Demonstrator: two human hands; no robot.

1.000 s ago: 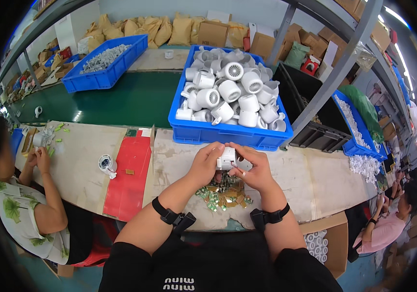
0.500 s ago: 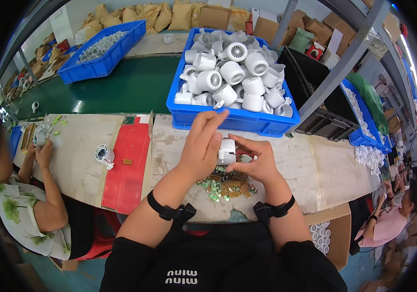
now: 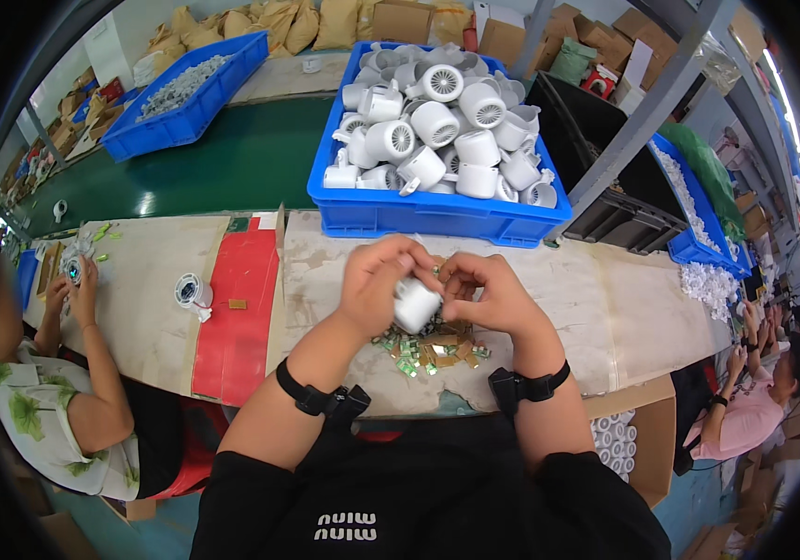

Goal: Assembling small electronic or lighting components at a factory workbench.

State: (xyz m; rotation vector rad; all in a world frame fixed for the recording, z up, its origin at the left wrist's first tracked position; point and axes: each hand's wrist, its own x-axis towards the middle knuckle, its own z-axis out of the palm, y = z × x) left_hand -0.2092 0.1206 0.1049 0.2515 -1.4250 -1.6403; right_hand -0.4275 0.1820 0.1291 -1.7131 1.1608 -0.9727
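Observation:
My left hand (image 3: 377, 283) is wrapped round a white plastic cylindrical housing (image 3: 416, 307), which is tilted over the bench. Close beside it, my right hand (image 3: 488, 291) is closed in a pinch at the housing's far end; whatever its fingertips hold is too small or hidden to name. Under both hands lies a loose pile of small green circuit boards (image 3: 407, 357) mixed with brown pieces (image 3: 447, 347). Beyond the hands, a blue crate (image 3: 437, 217) is heaped with similar white housings (image 3: 435, 123).
One white round part (image 3: 194, 293) sits left, beside a red sheet (image 3: 234, 322) with a small brown piece on it. A black crate (image 3: 626, 219) and slanted grey post (image 3: 647, 112) stand right. A carton (image 3: 654, 439) of white parts is below the edge. Co-workers sit either side.
The housing has turned, so its smooth side now faces me. My left fingers have curled round it, and my right fingers have drawn together into a pinch.

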